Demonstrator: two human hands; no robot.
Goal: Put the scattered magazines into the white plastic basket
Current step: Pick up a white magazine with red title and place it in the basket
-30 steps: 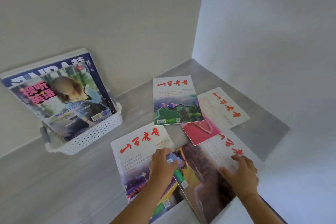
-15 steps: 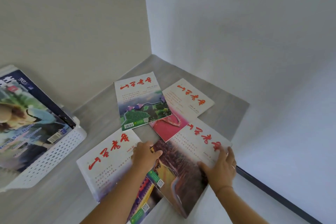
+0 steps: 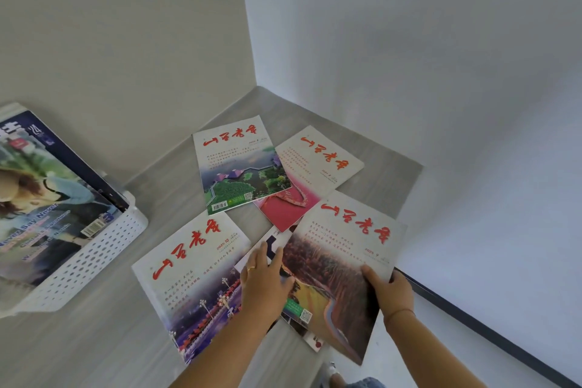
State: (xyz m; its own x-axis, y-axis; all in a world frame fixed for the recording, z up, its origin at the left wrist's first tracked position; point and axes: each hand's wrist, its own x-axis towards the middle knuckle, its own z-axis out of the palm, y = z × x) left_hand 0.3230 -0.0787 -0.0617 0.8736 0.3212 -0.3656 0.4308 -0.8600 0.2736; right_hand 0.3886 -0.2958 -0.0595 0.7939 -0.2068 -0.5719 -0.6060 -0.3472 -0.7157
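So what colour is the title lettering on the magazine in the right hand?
Red lettering, on white; the head view shows it.

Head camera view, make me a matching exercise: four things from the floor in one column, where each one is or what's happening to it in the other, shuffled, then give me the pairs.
Column one
1. issue 9 magazine
2. green-cover magazine
3. white basket
4. issue 10 magazine

Column two
A. far left, holding magazines
B. its corner overlaps the pink magazine
C. right hand grips its edge
D. left forearm covers its lower right corner

Pairs: 1-C, 2-B, 3-A, 4-D
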